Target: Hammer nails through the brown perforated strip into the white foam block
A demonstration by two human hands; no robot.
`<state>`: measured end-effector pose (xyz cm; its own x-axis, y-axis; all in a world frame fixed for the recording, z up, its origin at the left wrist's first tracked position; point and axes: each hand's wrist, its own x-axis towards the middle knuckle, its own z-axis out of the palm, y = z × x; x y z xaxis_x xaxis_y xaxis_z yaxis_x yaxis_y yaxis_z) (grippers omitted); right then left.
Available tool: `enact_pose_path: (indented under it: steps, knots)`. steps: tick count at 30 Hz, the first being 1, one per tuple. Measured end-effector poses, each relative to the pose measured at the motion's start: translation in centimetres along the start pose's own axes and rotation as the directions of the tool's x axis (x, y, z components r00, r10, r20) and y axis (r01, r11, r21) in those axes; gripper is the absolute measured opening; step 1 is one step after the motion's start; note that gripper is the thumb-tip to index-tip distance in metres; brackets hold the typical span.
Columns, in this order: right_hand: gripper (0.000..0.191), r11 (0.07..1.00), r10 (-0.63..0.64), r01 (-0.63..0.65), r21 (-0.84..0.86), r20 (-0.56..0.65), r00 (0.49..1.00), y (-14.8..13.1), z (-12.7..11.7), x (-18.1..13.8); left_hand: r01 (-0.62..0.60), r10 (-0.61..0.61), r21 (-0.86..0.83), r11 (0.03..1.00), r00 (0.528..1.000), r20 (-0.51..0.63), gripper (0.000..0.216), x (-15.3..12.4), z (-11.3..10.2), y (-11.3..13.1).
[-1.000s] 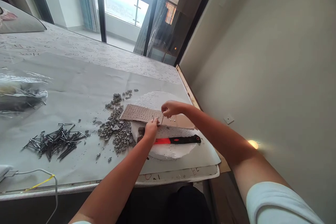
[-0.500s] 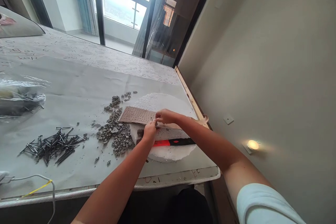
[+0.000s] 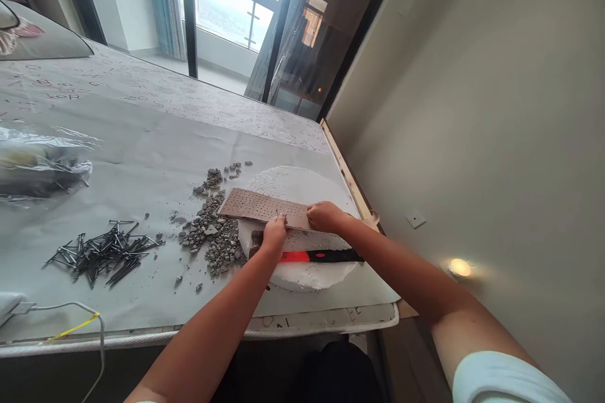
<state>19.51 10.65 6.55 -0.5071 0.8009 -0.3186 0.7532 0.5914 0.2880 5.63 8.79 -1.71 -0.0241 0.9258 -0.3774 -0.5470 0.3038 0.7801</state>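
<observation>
A brown perforated board (image 3: 255,206) lies across a white foam disc (image 3: 307,274) on the covered table. My left hand (image 3: 274,234) is at the board's near edge, fingertips pinched on a thin nail (image 3: 277,214) standing upright on the board. My right hand (image 3: 324,216) rests with curled fingers on the board's right part and holds it down. A hammer with a red and black handle (image 3: 314,256) lies on the foam just in front of both hands, its head partly hidden under my left hand.
A heap of dark nails (image 3: 101,252) lies at the left. Grey gravel (image 3: 215,242) is scattered beside the foam. A clear plastic bag (image 3: 40,167) sits far left, a cable (image 3: 70,312) near the table's front edge. A wall rises close on the right.
My right hand has come down from above the board and slid right, settling on the board's right part. My left hand has stayed pinched at the near edge.
</observation>
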Motion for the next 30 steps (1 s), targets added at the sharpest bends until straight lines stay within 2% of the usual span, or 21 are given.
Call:
enact_pose_path:
  steps: [8, 13, 19, 30]
  knots:
    - [0.025, 0.998, -0.036, 0.037, -0.044, 0.015, 0.999, -0.3, 0.6, 0.3, -0.043, 0.04, 0.069, 0.997, 0.999, 0.037, 0.027, 0.6, -0.5, -0.8]
    - [0.023, 1.0, -0.019, 0.019, -0.011, 0.063, 0.998, -0.2, -0.5, 1.0, -0.036, 0.037, 0.084, 0.996, 0.999, -0.011, 0.022, 0.6, -0.4, -0.7]
    - [0.022, 0.99, 0.089, -0.096, 0.106, 0.072, 0.993, 1.2, -2.4, 0.9, -0.003, 0.003, 0.032, 0.999, 1.0, 0.005, 0.022, 0.3, -0.4, -0.5]
    - [0.02, 0.912, 0.19, -0.209, 0.353, 0.087, 0.978, 1.8, -3.0, 1.2, -0.026, 0.024, 0.05, 0.998, 0.999, 0.03, 0.022, -0.2, -0.1, -0.1]
